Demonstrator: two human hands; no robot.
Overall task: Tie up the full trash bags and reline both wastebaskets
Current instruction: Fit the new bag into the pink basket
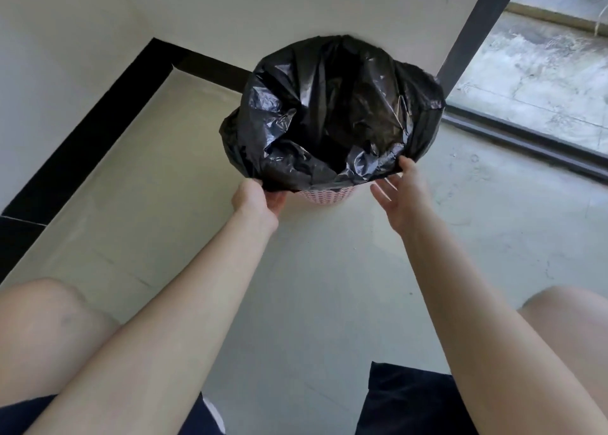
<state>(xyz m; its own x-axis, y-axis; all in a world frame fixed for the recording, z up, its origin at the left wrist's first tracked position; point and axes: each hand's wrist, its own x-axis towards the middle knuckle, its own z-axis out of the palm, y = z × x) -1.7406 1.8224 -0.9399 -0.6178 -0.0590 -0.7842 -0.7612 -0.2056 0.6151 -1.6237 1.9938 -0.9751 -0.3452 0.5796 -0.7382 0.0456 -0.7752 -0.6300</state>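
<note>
A black trash bag (332, 112) is spread open over a pink lattice wastebasket (325, 197), of which only a strip of the near wall shows below the plastic. The bag's mouth gapes wide and its folded edge hangs over the rim all around. My left hand (260, 201) grips the bag's near-left edge from underneath. My right hand (398, 191) is at the near-right edge, fingers spread, with the fingertips touching the plastic. The inside of the bag is dark; I cannot tell what is in it.
The basket stands on a pale floor near a white wall with a black skirting board (88, 151) on the left. A glass door with a dark frame (526, 135) is on the right. My bare knees (46, 332) flank the view at the bottom.
</note>
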